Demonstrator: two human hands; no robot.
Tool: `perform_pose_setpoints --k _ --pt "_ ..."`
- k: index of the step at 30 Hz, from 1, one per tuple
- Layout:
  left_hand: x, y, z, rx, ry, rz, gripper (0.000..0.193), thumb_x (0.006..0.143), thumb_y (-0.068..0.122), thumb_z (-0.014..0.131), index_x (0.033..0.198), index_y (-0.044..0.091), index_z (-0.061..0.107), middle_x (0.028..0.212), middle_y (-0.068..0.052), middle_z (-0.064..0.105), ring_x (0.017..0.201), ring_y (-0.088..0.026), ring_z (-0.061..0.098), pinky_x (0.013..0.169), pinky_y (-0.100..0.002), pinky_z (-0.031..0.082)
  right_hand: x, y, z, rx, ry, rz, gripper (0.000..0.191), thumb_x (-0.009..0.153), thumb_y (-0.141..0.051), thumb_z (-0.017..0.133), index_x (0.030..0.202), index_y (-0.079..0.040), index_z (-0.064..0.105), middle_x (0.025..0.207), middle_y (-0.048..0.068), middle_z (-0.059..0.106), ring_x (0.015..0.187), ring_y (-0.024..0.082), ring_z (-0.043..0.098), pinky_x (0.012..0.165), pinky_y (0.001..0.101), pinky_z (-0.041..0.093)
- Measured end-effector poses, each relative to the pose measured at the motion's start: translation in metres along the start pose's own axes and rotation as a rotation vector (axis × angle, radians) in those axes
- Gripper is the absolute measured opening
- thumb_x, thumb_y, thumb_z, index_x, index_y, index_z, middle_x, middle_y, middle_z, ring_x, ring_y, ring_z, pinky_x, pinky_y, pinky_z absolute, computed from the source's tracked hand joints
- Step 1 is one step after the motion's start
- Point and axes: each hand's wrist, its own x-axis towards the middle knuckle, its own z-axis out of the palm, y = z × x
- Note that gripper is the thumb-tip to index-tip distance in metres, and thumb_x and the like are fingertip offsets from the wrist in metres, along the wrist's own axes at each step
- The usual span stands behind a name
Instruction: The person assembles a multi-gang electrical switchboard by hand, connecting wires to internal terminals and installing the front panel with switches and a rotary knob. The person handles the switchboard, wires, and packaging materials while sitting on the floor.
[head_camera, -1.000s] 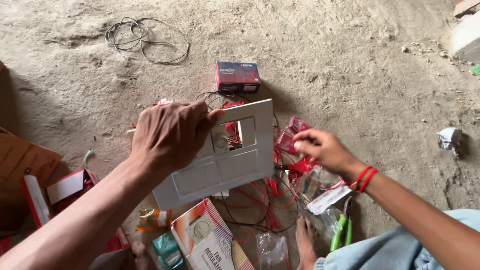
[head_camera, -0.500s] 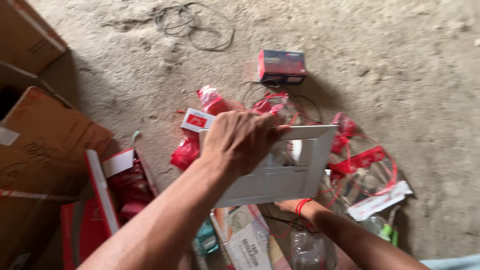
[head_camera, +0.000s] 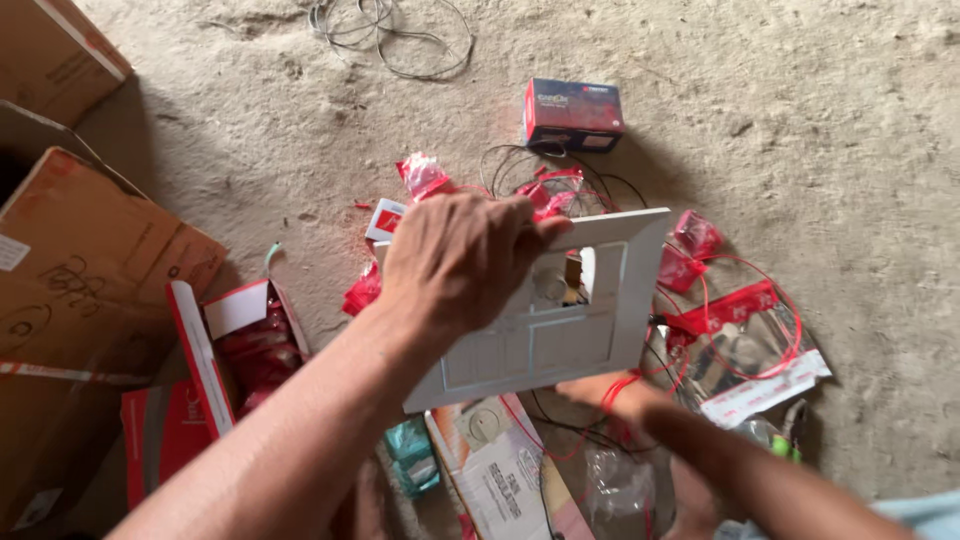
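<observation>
Gripping the top edge of a white switch plate (head_camera: 545, 320), the left hand (head_camera: 455, 260) has its fingers curled over the rim and the thumb pressed at the front, so the plate is lifted clear of the floor and tilted toward the camera, likely to keep its cut-out window in plain sight; the right hand (head_camera: 590, 388) sits beneath the plate at about five o'clock, mostly hidden behind it, a red thread band on the wrist, and whether it is open or closed cannot be told; through the window something small and yellowish shows, too unclear to name.

Around the plate, red plastic packets (head_camera: 425, 175) and thin wire loops (head_camera: 745, 320) lie scattered from twelve to three o'clock, an opened clear pouch with a red header among them; a small dark box (head_camera: 573, 112) sits shut at one o'clock, its contents unseen; a coil of grey wire (head_camera: 390, 35) lies further out at eleven o'clock.

At nine o'clock a red-and-white carton (head_camera: 235, 345) stands open, packed with more red packets; brown cardboard boxes (head_camera: 90, 260) lie beyond it; at six o'clock a printed product box (head_camera: 495, 460) rests flat on the sandy floor (head_camera: 850, 180), beside a small teal packet (head_camera: 412, 455).
</observation>
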Motion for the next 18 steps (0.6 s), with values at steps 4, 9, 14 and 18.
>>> perform_pose_setpoints --k 4,9,14,18 --pt "0.0 -0.008 0.0 0.032 0.117 0.047 0.057 0.104 0.058 0.046 0.068 0.017 0.061 0.052 -0.005 0.051 0.042 -0.023 0.044 0.039 -0.043 0.036 -0.023 0.06 -0.054 0.283 -0.001 -0.109 0.076 0.064 -0.032 0.085 0.132 -0.01 0.062 0.131 0.014 0.063 0.119 0.034 0.058 0.099 0.047 0.046" --pt "0.011 0.006 -0.011 -0.066 0.006 -0.138 0.066 0.105 0.063 0.039 0.065 0.014 0.061 0.049 -0.005 0.051 0.04 -0.021 0.045 0.042 -0.043 0.036 -0.059 0.091 -0.172 0.54 0.057 0.6 0.049 0.077 -0.011 0.085 0.119 0.003 0.065 0.103 0.017 0.073 0.084 0.019 0.071 0.068 0.0344 0.06" --pt "0.014 0.035 -0.024 -0.081 -0.057 -0.136 0.06 0.1 0.063 0.041 0.075 0.017 0.07 0.055 -0.013 0.061 0.046 -0.026 0.059 0.045 -0.048 0.043 -0.09 0.003 -0.253 0.701 0.244 0.48 0.081 0.09 -0.015 0.077 0.161 -0.018 0.038 0.112 0.015 0.075 0.091 0.02 0.075 0.077 0.0342 0.062" --pt "0.0 0.056 -0.036 -0.144 -0.075 -0.12 0.05 0.098 0.06 0.045 0.088 0.022 0.077 0.067 -0.016 0.068 0.06 -0.035 0.066 0.053 -0.05 0.048 -0.086 -0.064 -0.24 0.713 0.204 0.23 0.063 0.086 -0.015 0.075 0.146 -0.012 0.057 0.1 0.011 0.073 0.091 0.017 0.072 0.081 0.0334 0.062"
